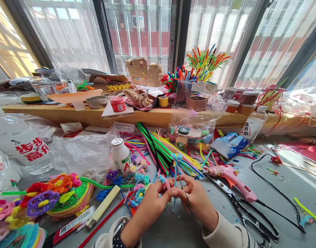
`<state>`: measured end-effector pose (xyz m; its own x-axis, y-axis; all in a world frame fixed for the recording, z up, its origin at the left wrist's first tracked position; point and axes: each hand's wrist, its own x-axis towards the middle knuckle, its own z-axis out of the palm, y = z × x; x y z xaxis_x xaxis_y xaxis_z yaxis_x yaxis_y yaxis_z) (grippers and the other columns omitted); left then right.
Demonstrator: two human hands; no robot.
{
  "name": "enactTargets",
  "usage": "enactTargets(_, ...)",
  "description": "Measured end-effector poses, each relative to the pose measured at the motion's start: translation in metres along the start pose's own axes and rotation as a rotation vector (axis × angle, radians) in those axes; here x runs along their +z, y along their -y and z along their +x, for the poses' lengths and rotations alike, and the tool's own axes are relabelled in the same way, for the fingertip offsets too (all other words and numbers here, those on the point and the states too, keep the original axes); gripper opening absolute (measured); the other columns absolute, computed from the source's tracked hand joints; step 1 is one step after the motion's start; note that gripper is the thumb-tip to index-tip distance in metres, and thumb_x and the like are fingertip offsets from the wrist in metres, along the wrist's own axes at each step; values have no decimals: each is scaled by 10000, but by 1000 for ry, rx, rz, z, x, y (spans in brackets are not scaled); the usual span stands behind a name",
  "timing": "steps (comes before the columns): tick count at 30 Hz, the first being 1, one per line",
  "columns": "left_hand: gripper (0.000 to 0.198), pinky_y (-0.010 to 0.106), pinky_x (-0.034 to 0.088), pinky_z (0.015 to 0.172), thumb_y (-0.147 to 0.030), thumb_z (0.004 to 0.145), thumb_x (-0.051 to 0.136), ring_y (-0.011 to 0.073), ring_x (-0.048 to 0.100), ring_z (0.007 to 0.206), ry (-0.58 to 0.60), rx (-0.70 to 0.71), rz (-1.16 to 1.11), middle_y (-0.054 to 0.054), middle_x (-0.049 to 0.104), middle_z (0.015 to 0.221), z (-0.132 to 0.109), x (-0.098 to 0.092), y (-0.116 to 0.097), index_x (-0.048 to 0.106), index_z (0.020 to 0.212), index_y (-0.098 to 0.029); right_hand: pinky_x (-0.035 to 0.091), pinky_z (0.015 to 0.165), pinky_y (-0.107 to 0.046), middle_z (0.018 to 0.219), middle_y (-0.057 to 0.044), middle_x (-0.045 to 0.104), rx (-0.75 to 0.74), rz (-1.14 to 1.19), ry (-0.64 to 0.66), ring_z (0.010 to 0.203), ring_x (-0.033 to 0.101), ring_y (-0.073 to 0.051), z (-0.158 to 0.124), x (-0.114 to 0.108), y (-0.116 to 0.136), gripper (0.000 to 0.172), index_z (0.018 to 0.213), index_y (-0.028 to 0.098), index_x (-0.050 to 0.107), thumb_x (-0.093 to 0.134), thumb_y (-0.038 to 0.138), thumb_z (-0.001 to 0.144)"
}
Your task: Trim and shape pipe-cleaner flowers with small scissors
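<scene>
My left hand [150, 205] and my right hand [197, 199] meet low in the middle of the grey table, fingers pinched together. Between them stands a blue pipe-cleaner flower [176, 159] on a thin upright stem, held by both hands. A small pink and blue flower [162, 179] sits at the left hand's fingertips. A thin dark wire runs down by the right hand's fingers. Behind the hands lies a fanned bundle of coloured pipe cleaners [160, 148].
A pink glue gun [232, 179] and black scissors [251, 217] lie to the right, with a black cord. Finished pipe-cleaner flowers [62, 193] pile at left. A small white bottle [121, 155], water bottles [20, 144] and a cluttered wooden shelf [152, 117] stand behind.
</scene>
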<state>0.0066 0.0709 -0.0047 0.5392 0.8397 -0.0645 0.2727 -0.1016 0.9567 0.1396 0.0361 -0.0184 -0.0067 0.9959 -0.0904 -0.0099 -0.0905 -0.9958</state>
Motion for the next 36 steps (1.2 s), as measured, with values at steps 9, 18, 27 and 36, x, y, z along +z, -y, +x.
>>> enactTargets(9, 223, 225, 347, 563, -362, 707, 493, 116, 421, 586, 18, 20, -16, -12, 469, 607, -1, -2, -2, 532, 689, -143, 168, 288, -140, 293, 110, 386, -5, 2, -15, 237, 273, -25, 0, 0, 0, 401, 825, 121, 446, 583, 451, 643)
enactTargets(18, 204, 234, 373, 621, -359, 729, 452, 123, 451, 641, -6, -4, -169, -2, 490, 679, 1, -3, -6, 464, 694, -158, 264, 369, -171, 400, 49, 508, -59, -3, 119, 327, 403, -70, -2, -1, -4, 561, 955, 113, 414, 527, 561, 637)
enactTargets(27, 231, 244, 390, 606, -384, 729, 434, 126, 444, 609, 37, 10, -172, -18, 446, 607, -3, -3, -10, 466, 647, -170, 378, 475, -225, 573, -8, 547, -128, -8, 290, 511, 513, -138, -6, 3, -3, 718, 1122, 132, 376, 466, 634, 617)
enactTargets(36, 242, 226, 371, 600, -390, 726, 439, 116, 421, 606, 96, 38, -192, -20, 430, 615, -6, -4, -13, 461, 633, -167, 318, 380, -166, 463, 49, 483, -119, 93, 246, 373, 426, -69, -4, 5, -5, 651, 1017, 115, 415, 579, 565, 576)
